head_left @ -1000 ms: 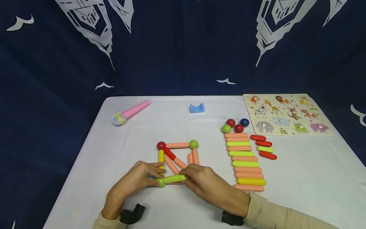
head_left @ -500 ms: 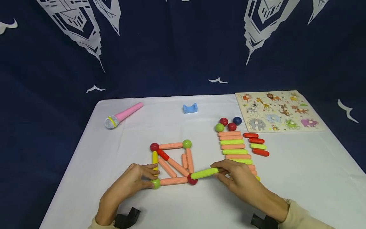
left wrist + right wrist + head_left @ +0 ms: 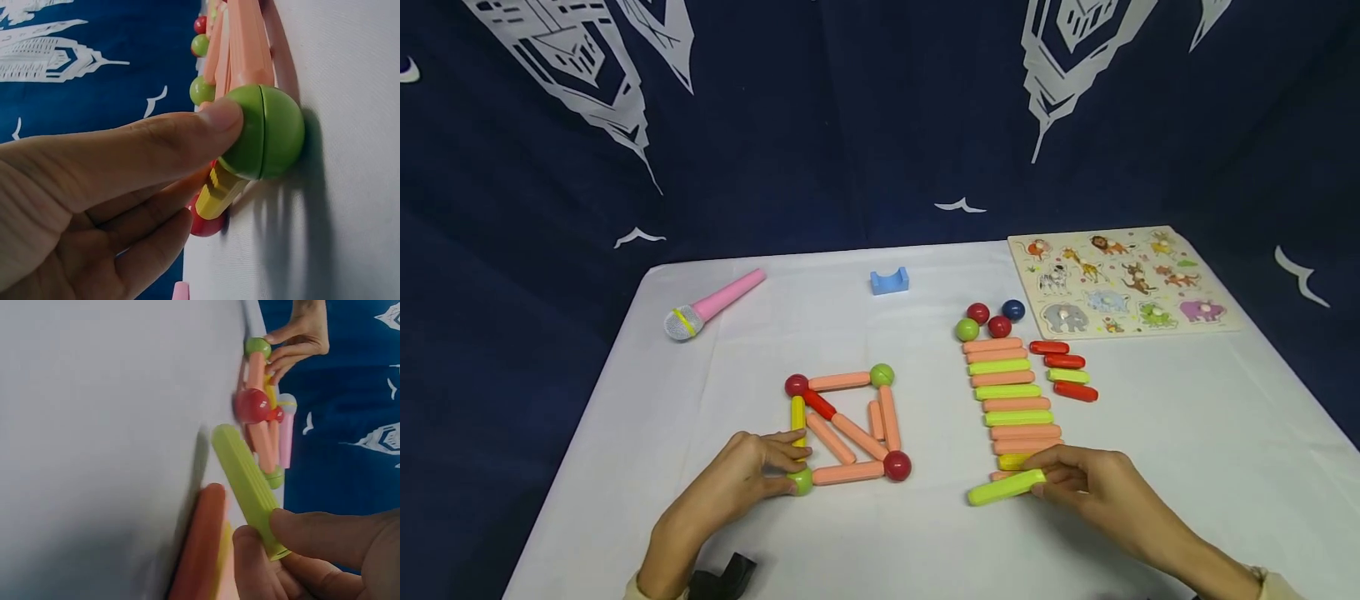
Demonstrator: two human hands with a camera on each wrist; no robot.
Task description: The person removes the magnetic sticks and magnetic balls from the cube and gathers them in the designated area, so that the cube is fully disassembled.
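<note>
My right hand (image 3: 1101,487) pinches one end of a light green stick (image 3: 245,484) between thumb and fingers. The stick is held just above the near end of a column of sticks, its free end pointing left. My left hand (image 3: 741,471) holds the green ball (image 3: 269,131) at the near left corner of a four-sided stick-and-ball frame, thumb on the ball and fingers by the yellow stick (image 3: 798,414). Salmon sticks (image 3: 847,473) form other sides. A dark red ball (image 3: 897,466) marks the near right corner, and a red stick (image 3: 819,405) begins the diagonal.
Right of the frame lies a column of salmon, green and yellow sticks (image 3: 1015,404). Several balls (image 3: 999,326) and short red sticks (image 3: 1075,391) sit nearby. Farther back are a pink toy microphone (image 3: 715,304), a blue notched block (image 3: 890,282) and an animal puzzle board (image 3: 1120,283).
My right hand has carried the light green stick from above the frame's near side rightward to the stick column. My left hand stays at the corner ball. The whole view has shifted slightly.
</note>
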